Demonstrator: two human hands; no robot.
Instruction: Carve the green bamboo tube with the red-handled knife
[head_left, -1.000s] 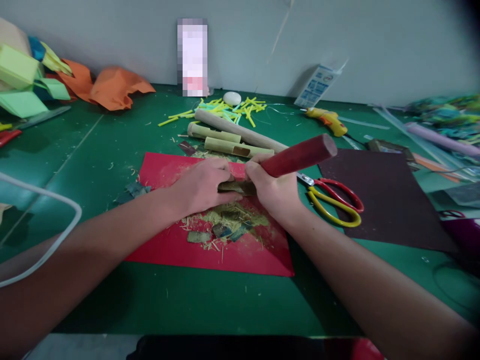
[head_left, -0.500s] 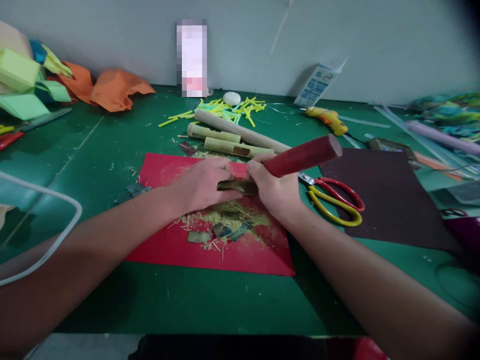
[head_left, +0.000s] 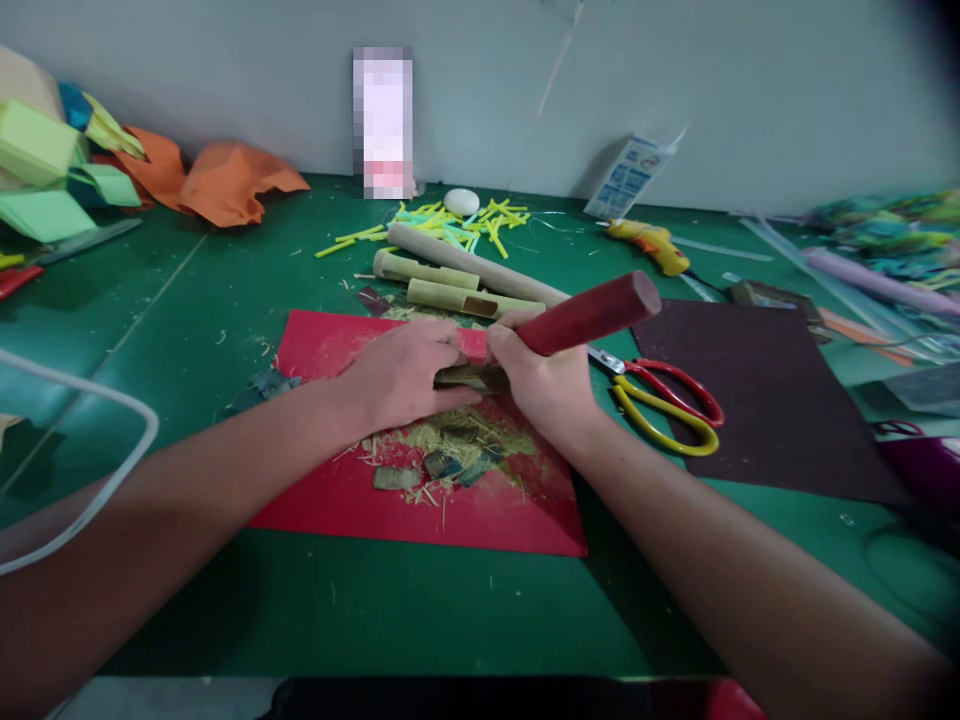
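My left hand [head_left: 405, 375] is closed around a short piece of bamboo [head_left: 469, 378] above a red sheet [head_left: 322, 510]. My right hand [head_left: 544, 375] grips the thick red handle [head_left: 596, 312] of a tool, tilted up to the right. The tool's working end is hidden by my fingers and the bamboo. Below both hands, bamboo shavings [head_left: 457, 430] and several dark chips are scattered on the sheet. Behind them lie two notched bamboo pieces [head_left: 442, 290] and a long wooden stick [head_left: 480, 262].
Scissors [head_left: 667, 400] with red and yellow handles lie right of my right hand, partly on a dark sheet [head_left: 765, 400]. Farther back are a yellow glue gun [head_left: 649, 247], cut yellow strips [head_left: 352, 238] and a phone-shaped blurred panel [head_left: 383, 120]. Orange crumpled paper [head_left: 232, 185] sits left.
My right hand and the red handle have shifted slightly left. The whole view has moved a little; both grips stay the same.
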